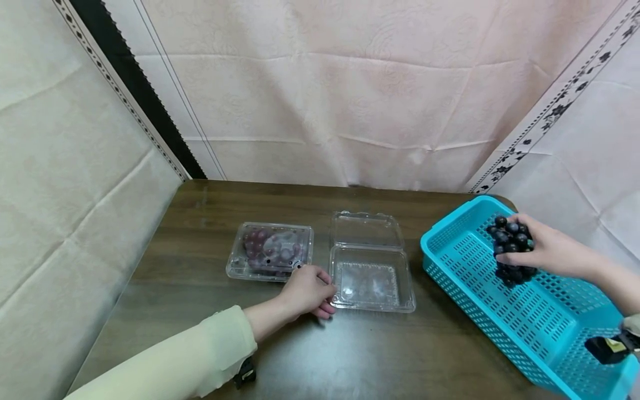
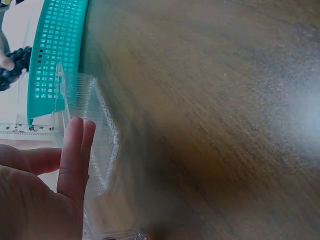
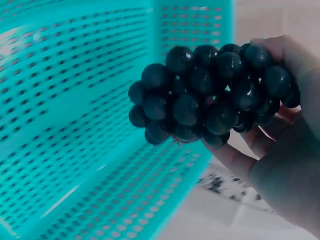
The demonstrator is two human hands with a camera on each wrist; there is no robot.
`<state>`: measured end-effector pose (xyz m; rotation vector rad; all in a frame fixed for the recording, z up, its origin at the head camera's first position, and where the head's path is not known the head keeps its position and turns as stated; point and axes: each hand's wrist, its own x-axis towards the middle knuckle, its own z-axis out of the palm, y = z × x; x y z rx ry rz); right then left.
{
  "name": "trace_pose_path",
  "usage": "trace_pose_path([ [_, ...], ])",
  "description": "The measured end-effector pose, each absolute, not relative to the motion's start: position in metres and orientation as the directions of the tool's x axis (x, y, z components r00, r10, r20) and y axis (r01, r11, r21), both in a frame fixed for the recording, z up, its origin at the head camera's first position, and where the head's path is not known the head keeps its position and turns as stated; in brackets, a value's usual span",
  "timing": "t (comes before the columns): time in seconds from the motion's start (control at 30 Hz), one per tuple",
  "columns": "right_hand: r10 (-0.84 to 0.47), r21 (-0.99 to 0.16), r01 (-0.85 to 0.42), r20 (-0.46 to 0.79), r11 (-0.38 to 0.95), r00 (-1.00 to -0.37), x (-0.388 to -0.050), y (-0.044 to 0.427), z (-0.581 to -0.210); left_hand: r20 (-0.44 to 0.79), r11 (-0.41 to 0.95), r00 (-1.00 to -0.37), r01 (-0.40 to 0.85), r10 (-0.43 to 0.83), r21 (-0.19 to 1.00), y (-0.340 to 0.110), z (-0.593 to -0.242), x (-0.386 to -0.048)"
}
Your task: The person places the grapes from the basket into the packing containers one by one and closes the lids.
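My right hand [image 1: 555, 250] grips a bunch of dark grapes [image 1: 511, 250] over the far part of a blue basket [image 1: 500, 311]; in the right wrist view its fingers curl round one end of the bunch [image 3: 200, 95]. An open clear plastic box [image 1: 372, 278] lies left of the basket, its lid [image 1: 367, 230] folded back. At the box's near left corner is my left hand [image 1: 310, 291], fingers extended and the thumb near the box's edge; whether it touches is unclear. A closed clear box [image 1: 235, 266] with reddish grapes [image 1: 256, 244] lies left of the open one.
The brown wooden table [image 1: 200, 311] has light cloth hangings [image 1: 320, 111] behind it and at both sides. The basket stands slantwise along the right side of the table. A black band [image 1: 612, 347] is on my right wrist, beside the basket's near part.
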<state>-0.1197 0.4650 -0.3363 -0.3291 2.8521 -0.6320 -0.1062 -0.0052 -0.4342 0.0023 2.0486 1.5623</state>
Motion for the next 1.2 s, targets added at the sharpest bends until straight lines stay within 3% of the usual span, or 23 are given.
trace_pose_path([
  [0.5, -0.287, -0.641, -0.178, -0.069, 0.747, -0.955, -0.135, 0.412, -0.285, -0.419, 0.304, -0.847, -0.326, 0.326, 0.895, -0.009, -0.433, -0.103],
  [0.77, -0.369, -0.728, -0.201, -0.076, 0.656, -0.926, -0.142, 0.369, -0.28, -0.415, 0.294, -0.849, -0.326, 0.326, 0.899, -0.011, -0.433, -0.103],
  [1.2, -0.475, -0.68, -0.241, -0.178, 0.693, -0.862, -0.154, 0.314, -0.297, -0.418, 0.283, -0.852, -0.336, 0.315, 0.898, -0.011, -0.434, -0.102],
])
